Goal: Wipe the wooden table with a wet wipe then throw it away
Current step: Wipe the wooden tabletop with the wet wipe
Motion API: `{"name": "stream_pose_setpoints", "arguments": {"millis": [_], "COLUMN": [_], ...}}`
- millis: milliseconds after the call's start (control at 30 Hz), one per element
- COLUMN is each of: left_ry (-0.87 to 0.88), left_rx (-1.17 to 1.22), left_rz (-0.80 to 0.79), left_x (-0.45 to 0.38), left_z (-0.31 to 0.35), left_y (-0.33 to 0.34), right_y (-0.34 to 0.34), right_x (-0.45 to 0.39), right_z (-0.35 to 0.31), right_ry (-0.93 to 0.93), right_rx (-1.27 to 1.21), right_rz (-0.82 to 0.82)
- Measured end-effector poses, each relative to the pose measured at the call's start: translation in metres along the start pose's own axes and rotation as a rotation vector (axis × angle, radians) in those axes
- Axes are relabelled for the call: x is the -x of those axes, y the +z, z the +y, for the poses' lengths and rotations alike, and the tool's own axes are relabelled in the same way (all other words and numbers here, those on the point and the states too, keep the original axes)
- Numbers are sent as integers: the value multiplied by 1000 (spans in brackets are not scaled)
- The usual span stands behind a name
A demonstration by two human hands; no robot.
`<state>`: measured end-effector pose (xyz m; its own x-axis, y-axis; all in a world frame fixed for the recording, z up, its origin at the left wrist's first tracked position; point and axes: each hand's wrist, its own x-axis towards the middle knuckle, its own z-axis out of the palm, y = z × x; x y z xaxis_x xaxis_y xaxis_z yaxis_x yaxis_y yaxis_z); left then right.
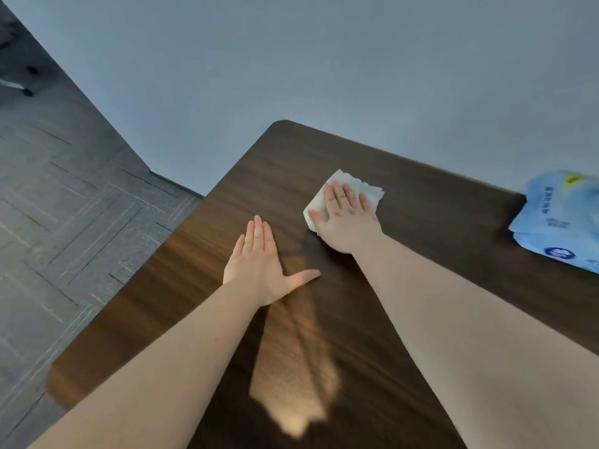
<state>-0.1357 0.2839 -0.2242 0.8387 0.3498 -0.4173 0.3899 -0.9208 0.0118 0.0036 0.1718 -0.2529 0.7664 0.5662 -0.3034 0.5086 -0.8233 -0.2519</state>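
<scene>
A dark wooden table [437, 202] fills the middle and right of the view, its far left corner rounded. A white wet wipe [366, 186] lies flat on the table toward that far corner. My right hand [346, 218] presses down on the wipe with its fingers spread, covering most of it. My left hand [259, 264] rests flat on the bare wood nearer to me and to the left, fingers together, thumb stretched out, holding nothing.
A light blue pack of wet wipes [560, 218] lies at the table's right edge. A plain grey wall [324, 59] stands behind the table. Grey carpet tiles [64, 205] cover the floor to the left, with a chair base [19, 82] at the top left.
</scene>
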Motion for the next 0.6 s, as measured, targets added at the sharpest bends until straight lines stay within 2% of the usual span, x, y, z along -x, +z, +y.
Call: {"name": "stream_pose_setpoints", "arguments": {"millis": [100, 233, 467, 600], "left_ry": [141, 334, 632, 807], "left_rx": [-56, -75, -108, -193], "left_rz": [71, 123, 38, 2], "left_x": [8, 27, 56, 73], "left_z": [30, 108, 255, 336], "left_y": [-3, -4, 18, 35], "right_y": [-2, -3, -6, -4], "right_x": [53, 141, 283, 340], "right_z": [61, 151, 312, 379], "right_ry": [124, 298, 665, 830], "right_rx": [-4, 0, -66, -117], "right_rz": [-17, -17, 35, 72]}}
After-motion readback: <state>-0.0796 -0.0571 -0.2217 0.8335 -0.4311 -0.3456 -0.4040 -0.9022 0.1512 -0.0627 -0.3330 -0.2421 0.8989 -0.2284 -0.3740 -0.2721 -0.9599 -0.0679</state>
